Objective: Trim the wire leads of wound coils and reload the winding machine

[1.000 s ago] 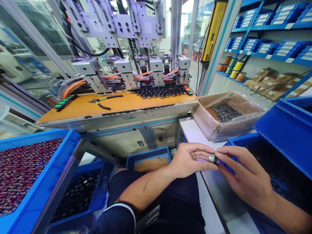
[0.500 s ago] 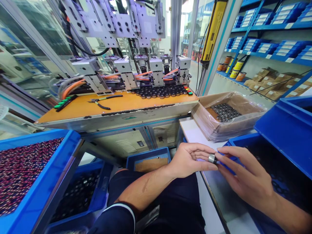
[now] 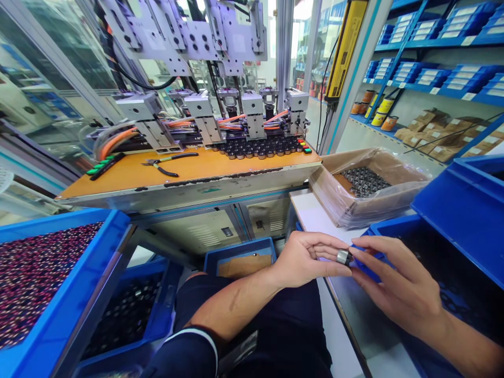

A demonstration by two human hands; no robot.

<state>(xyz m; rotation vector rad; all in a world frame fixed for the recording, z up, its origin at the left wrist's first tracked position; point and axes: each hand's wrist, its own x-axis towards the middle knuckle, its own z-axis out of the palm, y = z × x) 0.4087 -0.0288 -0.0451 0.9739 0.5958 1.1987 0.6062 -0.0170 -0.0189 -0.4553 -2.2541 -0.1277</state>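
1. Bins are being seen first at the far left: a blue bin (image 3: 59, 294) filled with small red and dark parts, and below it a second blue bin (image 3: 129, 315) of dark round pieces.
2. Beyond them, an orange worktop (image 3: 189, 168) is being occupied by pliers (image 3: 167, 164) and a row of black cylindrical parts (image 3: 260, 147) under the grey fixtures of a machine (image 3: 220, 110).
3. At centre, the left hand (image 3: 303, 260) is being held with its fingertips pinched on a small metal cylinder (image 3: 344, 256), just above the edge of the white table (image 3: 315, 215).
4. The cylinder is being met from the other side by the right hand (image 3: 397, 289), whose fingertips are pressed to its end; it is thus being gripped between both hands.
5. The piece is being judged stiff, smooth and rather slippery, light for its size yet dense; it is best being taken around its barrel, where the finger pads find a full hold.
6. Further right, a plastic-lined cardboard box (image 3: 366, 191) of dark parts is being kept on the table, beside a large blue crate (image 3: 460, 210).
7. Behind, blue shelving (image 3: 433, 63) with small bins and cartons is being shown along the room's right wall.
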